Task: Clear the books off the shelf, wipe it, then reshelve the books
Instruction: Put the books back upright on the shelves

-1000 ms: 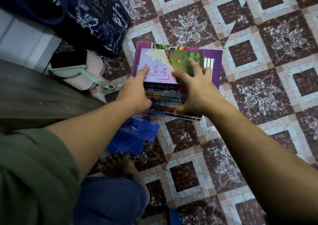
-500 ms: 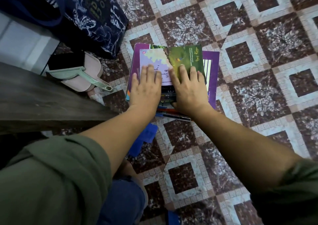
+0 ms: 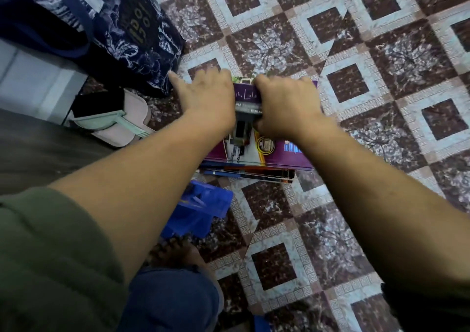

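Note:
A stack of books lies on the patterned tile floor. My left hand and my right hand hold the upper small books from either side, with fingers curled over their far edge. These books are tipped up, so their spines face me; the top spine is purple with handwriting-style lettering. Under them lies a large purple book with its cover showing, on top of a few thinner books. The dark wooden shelf board is at the left edge.
A dark blue patterned bag stands at the upper left, close to my left hand. A pink and mint dustpan lies beside the shelf. A blue cloth sits on the floor by my bare foot.
My hands went from lying flat on the top cover to holding the upper small books. Those books tipped up, spines toward me, and the large purple book's cover came into sight.

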{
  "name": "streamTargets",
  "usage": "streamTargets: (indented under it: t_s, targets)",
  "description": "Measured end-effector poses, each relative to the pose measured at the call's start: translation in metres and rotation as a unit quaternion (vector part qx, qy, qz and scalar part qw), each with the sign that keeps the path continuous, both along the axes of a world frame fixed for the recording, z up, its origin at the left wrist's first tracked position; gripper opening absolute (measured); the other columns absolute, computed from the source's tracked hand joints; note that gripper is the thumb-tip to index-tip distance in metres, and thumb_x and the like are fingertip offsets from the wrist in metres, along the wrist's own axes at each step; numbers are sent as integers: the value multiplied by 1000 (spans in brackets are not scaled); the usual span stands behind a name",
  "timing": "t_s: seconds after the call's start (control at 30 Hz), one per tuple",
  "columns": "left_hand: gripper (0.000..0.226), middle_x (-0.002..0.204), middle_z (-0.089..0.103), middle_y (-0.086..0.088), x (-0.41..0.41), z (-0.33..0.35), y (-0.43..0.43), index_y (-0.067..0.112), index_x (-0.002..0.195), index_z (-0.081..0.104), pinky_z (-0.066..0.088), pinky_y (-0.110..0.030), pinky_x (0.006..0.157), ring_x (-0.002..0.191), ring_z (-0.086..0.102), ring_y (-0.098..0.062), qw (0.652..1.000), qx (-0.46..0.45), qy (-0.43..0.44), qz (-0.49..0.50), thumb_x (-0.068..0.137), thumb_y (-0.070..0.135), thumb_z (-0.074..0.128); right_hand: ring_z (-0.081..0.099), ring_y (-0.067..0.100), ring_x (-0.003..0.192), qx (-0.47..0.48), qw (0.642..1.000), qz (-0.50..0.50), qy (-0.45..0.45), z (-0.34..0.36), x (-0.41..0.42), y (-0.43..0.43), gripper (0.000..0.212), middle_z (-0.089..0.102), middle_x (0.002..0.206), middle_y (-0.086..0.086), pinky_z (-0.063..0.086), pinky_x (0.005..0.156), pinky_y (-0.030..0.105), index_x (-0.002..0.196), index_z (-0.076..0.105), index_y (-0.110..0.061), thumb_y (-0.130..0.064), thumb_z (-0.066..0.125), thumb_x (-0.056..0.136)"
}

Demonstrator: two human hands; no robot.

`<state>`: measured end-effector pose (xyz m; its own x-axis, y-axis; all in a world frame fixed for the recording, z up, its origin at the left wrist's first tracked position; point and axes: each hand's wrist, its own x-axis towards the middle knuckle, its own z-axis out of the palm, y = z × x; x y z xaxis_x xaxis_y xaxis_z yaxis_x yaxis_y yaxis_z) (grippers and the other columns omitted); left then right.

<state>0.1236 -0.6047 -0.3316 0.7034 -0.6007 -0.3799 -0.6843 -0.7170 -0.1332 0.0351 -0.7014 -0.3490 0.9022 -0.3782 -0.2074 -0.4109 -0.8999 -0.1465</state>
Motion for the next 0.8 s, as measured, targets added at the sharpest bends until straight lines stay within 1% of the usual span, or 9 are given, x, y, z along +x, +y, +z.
streamTargets:
  t_s: [0.07, 0.17, 0.23, 0.33, 0.4, 0.47, 0.53, 0.7, 0.8]
  targets:
    - [55, 124, 50, -11, 3, 15, -12, 14, 127, 44, 10, -71, 109, 124, 44, -33, 1000, 16, 2, -12, 78, 16, 68, 60, 31, 95, 3, 1000, 5, 4, 18, -4, -10, 41, 62, 96, 6, 41, 84, 40, 108, 53, -19, -38, 63, 74]
    - [72, 131, 45, -12, -2, 1, -8, 18, 136, 36, 13, -69, 110, 129, 39, -33, 998, 20, 12, -64, 75, 24, 74, 52, 33, 112, 23, 999, -4, 38, 13, -14, -14, 57, 58, 117, 10, 38, 96, 46, 123, 48, -21, -42, 67, 73]
    - [82, 135, 43, -11, -7, -21, 5, 22, 140, 31, 19, -64, 112, 131, 36, -31, 994, -23, 30, -99, 73, 28, 77, 48, 33, 118, 40, 996, -24, 74, 0, -19, -11, 70, 53, 125, 11, 33, 102, 51, 130, 41, -24, -51, 70, 72]
    - [88, 134, 41, -8, -13, -43, 23, 21, 140, 27, 24, -56, 113, 130, 35, -28, 990, -51, 39, -124, 70, 30, 80, 50, 32, 114, -1, 996, -17, 85, -21, -26, 0, 72, 53, 121, 9, 37, 95, 46, 126, 40, -24, -45, 75, 67]
    - [82, 130, 43, -9, -20, -47, 31, 19, 139, 29, 27, -50, 111, 124, 40, -29, 989, -55, 40, -134, 73, 25, 79, 51, 30, 112, -17, 998, -18, 66, -28, -33, 11, 67, 55, 119, 7, 38, 93, 44, 127, 41, -24, -41, 73, 71]
    - [68, 123, 48, -9, -24, -43, 34, 16, 134, 36, 37, -42, 100, 113, 48, -28, 986, -72, 23, -147, 78, 18, 74, 54, 28, 110, -18, 998, -34, 41, -28, -38, 17, 57, 59, 117, 5, 38, 91, 42, 127, 44, -24, -35, 70, 77]
    - [64, 120, 50, -9, -25, -30, 33, 15, 131, 38, 41, -40, 92, 110, 48, -28, 985, -78, 15, -153, 78, 16, 73, 56, 29, 108, -20, 998, -48, 27, -20, -42, 18, 52, 61, 113, 4, 38, 88, 40, 123, 47, -23, -34, 70, 77]
    - [58, 117, 50, -8, -34, 17, 45, 16, 123, 37, 36, -42, 101, 111, 46, -28, 982, -66, 34, -173, 78, 21, 72, 58, 28, 104, 4, 998, -67, 11, 23, -60, 38, 55, 62, 109, 3, 39, 84, 39, 115, 47, -22, -42, 73, 71]
    - [63, 123, 48, -9, -51, 45, 58, 16, 130, 33, 22, -49, 115, 120, 44, -30, 981, -7, 14, -194, 80, 25, 70, 59, 27, 102, 18, 997, -70, -2, 41, -79, 61, 56, 62, 108, 1, 36, 74, 36, 114, 46, -22, -46, 73, 71]
